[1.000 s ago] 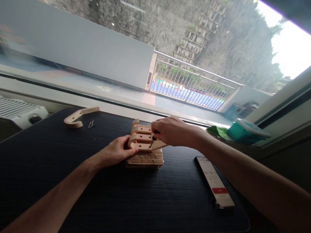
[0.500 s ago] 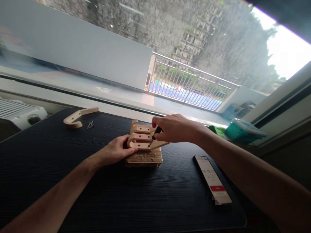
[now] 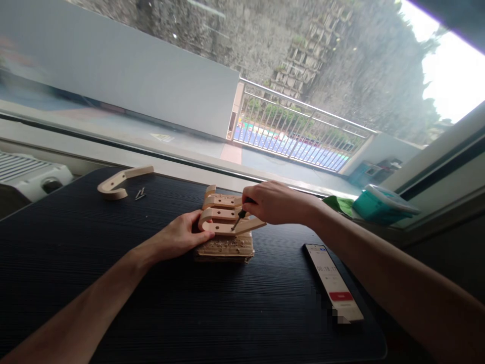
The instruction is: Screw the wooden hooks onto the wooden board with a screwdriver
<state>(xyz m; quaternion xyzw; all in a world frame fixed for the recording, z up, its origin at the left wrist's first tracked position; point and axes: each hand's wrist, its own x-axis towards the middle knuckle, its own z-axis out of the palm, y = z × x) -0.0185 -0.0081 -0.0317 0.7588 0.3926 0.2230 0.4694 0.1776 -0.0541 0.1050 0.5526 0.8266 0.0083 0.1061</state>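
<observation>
Several curved wooden hooks lie side by side on a block of stacked cardboard (image 3: pixel 223 248). My left hand (image 3: pixel 184 233) grips the curled end of the nearest wooden hook (image 3: pixel 224 230), thumb along its front edge. A dark-handled screwdriver (image 3: pixel 239 216) is closed in my right hand (image 3: pixel 267 202). It leans to the right, and its tip meets the right hole of that nearest hook. Whether a screw sits under the tip is too small to tell. My right fingers hide the far ends of the hooks behind.
Another wooden hook (image 3: pixel 115 181) lies at the table's back left, with several screws (image 3: pixel 140 193) beside it. A phone (image 3: pixel 333 283) showing a timer rests on the black table (image 3: pixel 159 308) at right. A teal container (image 3: pixel 381 205) and green cloth (image 3: pixel 339 205) stand by the window.
My right hand has tipped the screwdriver further to the right, its tip still at the same hole. My left hand stays on the hook. The view has shifted slightly.
</observation>
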